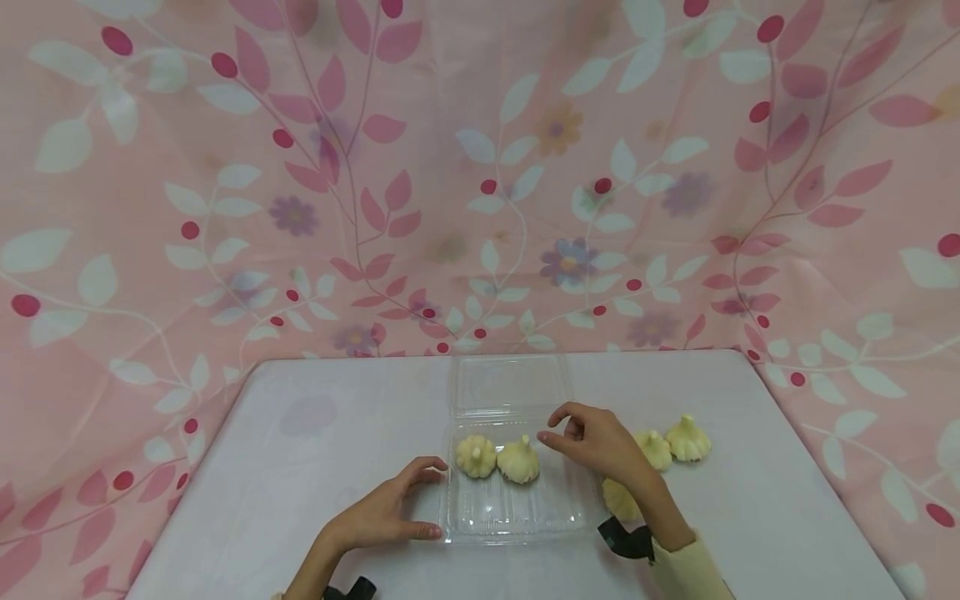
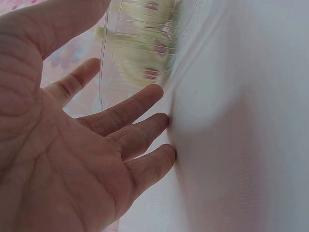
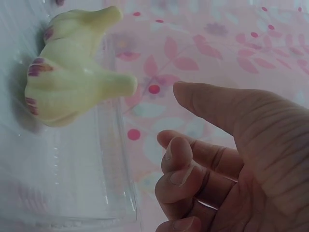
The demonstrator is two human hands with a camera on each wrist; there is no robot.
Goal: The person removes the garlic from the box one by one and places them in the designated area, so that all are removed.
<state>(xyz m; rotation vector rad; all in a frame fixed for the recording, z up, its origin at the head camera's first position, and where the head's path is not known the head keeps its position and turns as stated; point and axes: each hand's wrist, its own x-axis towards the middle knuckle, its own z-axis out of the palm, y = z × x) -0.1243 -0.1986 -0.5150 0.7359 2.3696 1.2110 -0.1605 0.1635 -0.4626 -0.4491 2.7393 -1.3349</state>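
Two garlic bulbs, one at the left (image 1: 476,457) and one beside it (image 1: 518,461), sit in an open clear plastic container (image 1: 487,525). My left hand (image 1: 386,508) is at the container's left side, fingers spread, holding nothing; in the left wrist view the hand (image 2: 87,130) has its fingertips by the table and the container wall. My right hand (image 1: 596,437) hovers over the container's right part, empty, fingers loosely bent. In the right wrist view the hand (image 3: 227,154) is apart from the nearer bulb (image 3: 72,92).
Right of the container, partly behind my right arm, lie more garlic bulbs: one at the far right (image 1: 688,439), one beside it (image 1: 654,451) and one nearer (image 1: 621,500). The clear lid (image 1: 512,385) lies open toward the back. A floral curtain (image 1: 450,167) hangs behind the white table (image 1: 300,458).
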